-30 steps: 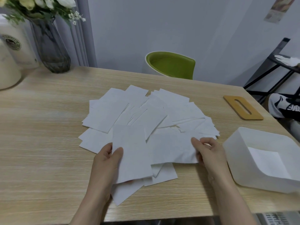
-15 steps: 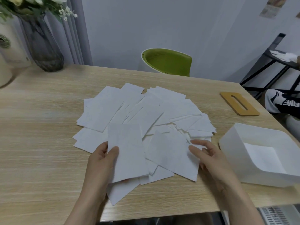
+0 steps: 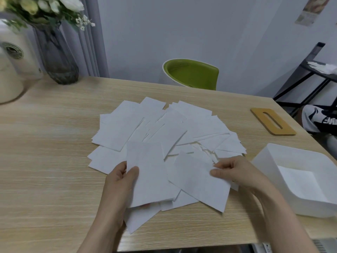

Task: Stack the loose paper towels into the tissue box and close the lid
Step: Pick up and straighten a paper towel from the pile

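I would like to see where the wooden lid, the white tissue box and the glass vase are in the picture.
wooden lid (image 3: 273,121): head view, on its flat top beside the slot.
white tissue box (image 3: 262,162): head view, on its left outer wall.
glass vase (image 3: 56,57): head view, on the middle of its body.

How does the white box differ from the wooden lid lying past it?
The box is white and deep, open on top with a sheet inside; the lid is tan, flat and thin, with a slot cut through it. The box sits nearer the person, the lid farther back. Both rest on the table, untouched.
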`<state>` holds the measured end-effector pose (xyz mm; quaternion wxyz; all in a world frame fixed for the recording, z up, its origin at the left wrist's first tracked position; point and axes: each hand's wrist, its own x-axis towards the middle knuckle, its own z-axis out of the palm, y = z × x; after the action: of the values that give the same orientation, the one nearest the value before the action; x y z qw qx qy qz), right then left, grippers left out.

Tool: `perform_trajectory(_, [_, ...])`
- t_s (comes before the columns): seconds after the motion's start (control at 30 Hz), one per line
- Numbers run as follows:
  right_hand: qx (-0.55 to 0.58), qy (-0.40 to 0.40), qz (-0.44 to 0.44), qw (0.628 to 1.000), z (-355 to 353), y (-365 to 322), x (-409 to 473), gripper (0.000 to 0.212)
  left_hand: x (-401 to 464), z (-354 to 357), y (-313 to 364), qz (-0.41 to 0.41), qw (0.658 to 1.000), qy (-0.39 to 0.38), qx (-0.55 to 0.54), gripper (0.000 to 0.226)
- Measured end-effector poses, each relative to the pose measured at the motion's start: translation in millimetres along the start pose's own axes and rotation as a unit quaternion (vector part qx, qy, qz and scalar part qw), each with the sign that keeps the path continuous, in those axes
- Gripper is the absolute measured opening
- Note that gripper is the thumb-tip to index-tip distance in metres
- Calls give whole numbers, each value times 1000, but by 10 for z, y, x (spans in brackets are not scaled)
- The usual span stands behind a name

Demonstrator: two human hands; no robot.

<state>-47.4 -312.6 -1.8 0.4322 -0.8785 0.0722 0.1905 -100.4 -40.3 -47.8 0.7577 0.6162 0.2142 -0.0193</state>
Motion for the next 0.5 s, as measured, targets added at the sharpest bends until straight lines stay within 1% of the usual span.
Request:
perform_trajectory(0.07, [29,24,-16,999,13,32,-53,10,-17,19,2,2,1000,-12,-15,27])
perform_trajectory(0.13, [97,52,-26,994,32,56,-116,12,-35,50,0,-11,999,-30,-40,25])
perform_trajectory(0.23, [249,78,-4,965,109,91,-210,11,-51,81,-13,-37,995,-44,-78,23])
perform_trajectory(0.3, [321,84,18,943,202,114,-262,8,-41,75,-29,-33,997,-45,-61,23])
perform_trajectory(0.4, [375,77,31,923,372,74,-294,23,-20,59,-44,-27,998,-45,-34,21])
perform_trajectory(0.43, [388,70,32,919,441,27,-292,22,-12,57,-47,-26,998,-44,-33,19])
perform_trajectory(0.5, [403,56,28,913,586,-84,-284,13,4,60,-55,-25,998,-37,-36,17])
